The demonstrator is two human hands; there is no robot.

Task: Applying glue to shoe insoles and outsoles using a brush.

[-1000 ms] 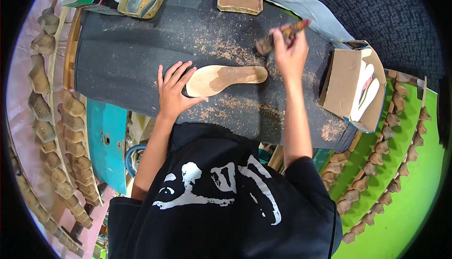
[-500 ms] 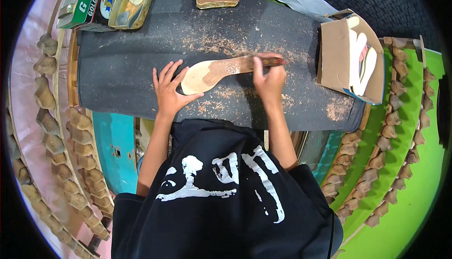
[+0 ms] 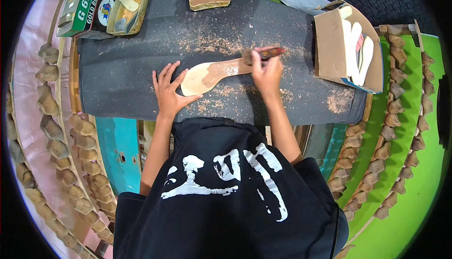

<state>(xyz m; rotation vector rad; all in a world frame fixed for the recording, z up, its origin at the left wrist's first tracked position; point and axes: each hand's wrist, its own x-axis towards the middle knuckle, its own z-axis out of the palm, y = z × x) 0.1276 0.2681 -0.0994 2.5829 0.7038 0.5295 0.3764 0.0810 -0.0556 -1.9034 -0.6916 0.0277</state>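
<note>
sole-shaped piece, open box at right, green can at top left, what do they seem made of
Sole-shaped piece: perhaps leather or fibreboard; smooth, tan, with a darker glossy patch.
Open box: cardboard, likely; matt brown folded panels.
Green can: probably painted metal; glossy, crisp-edged sides.

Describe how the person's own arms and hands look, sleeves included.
The left hand and right hand are bare, with no gloves or watches visible. The forearms are uncovered up to short black sleeves; the black shirt carries bold, brush-like white markings.
</note>
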